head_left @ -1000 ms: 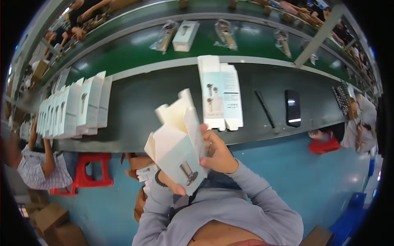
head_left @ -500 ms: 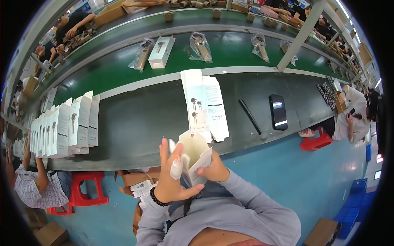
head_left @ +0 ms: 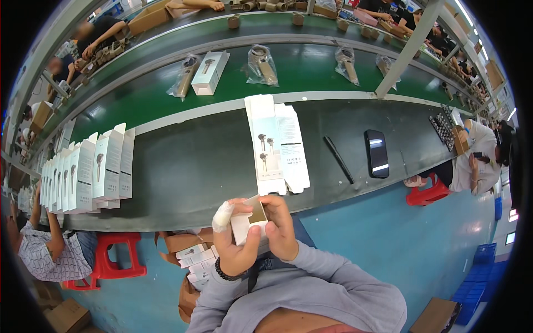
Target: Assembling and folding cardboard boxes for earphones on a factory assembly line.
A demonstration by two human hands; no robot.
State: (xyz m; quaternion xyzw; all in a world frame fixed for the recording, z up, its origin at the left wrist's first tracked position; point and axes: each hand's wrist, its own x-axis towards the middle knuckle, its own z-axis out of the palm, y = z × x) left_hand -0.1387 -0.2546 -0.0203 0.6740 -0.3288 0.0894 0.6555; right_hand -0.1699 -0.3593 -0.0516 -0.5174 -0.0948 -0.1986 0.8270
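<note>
A small white carton (head_left: 240, 228) is between my hands, close to my body and just off the table's near edge. Its end facing up shows an opening with a plain inside. My left hand (head_left: 233, 247), with a white wrapping on one finger and a dark bead bracelet, is closed round the carton's left side. From the other side my right hand (head_left: 282, 232) grips it, thumb at the rim. Beyond them, flat printed carton blanks (head_left: 267, 141) lie stacked on the dark table (head_left: 183, 161).
Standing cartons (head_left: 83, 169) line the table's left end. A black pen (head_left: 338, 160) and a phone (head_left: 377, 154) lie to the right. Bagged shower heads (head_left: 262, 65) and a white box (head_left: 210, 73) sit on the green belt. An open brown carton (head_left: 189, 302) holds boxes below. Red stools (head_left: 119, 255) flank the table.
My left hand, spread beside the carton before, has closed round it. The carton has been lowered and turned slightly toward me. Bagged items and the box on the green belt have shifted left.
</note>
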